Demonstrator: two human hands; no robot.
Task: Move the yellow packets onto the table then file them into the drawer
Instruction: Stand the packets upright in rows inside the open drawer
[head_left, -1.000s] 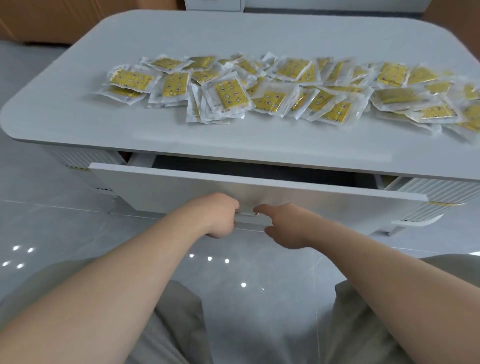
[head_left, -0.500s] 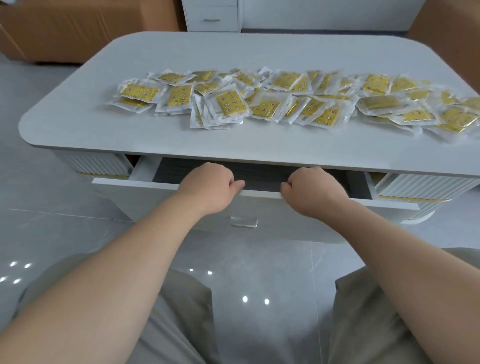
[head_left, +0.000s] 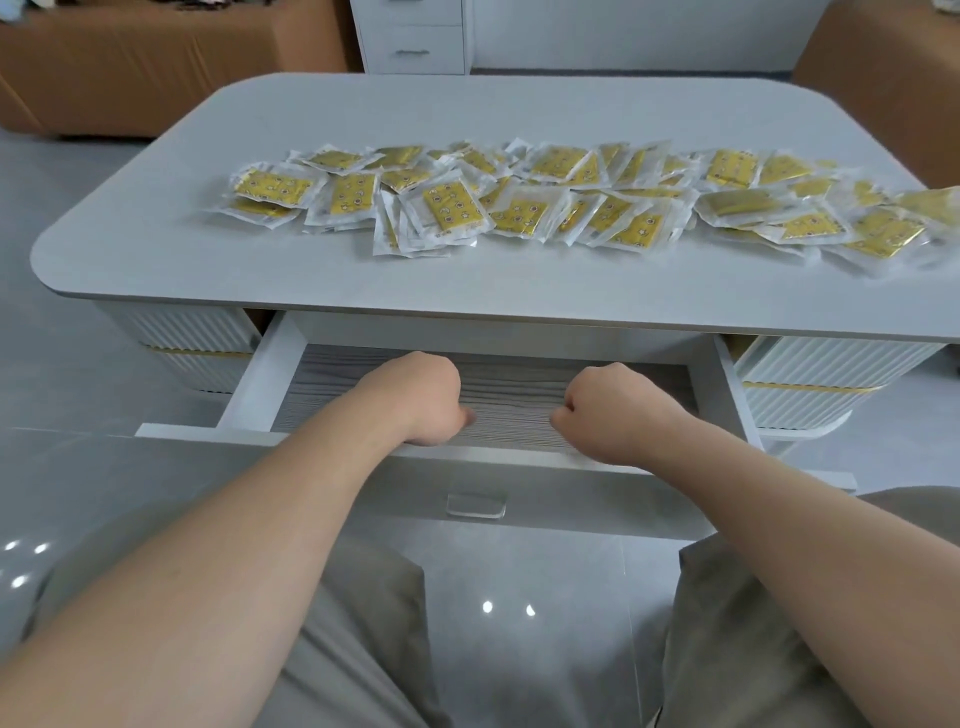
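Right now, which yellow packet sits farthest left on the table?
The clear-wrapped yellow packet at the row's left end, overlapping another beneath it; all others lie rightward.

The packets (head_left: 519, 202) lie in an overlapping band across the table (head_left: 519, 291), running from left of its middle to its right edge. The drawer (head_left: 260, 384) stands pulled out below the table's near edge. The left hand (head_left: 415, 397) and right hand (head_left: 618, 410) rest side by side on the drawer's front rim, apart from each other.
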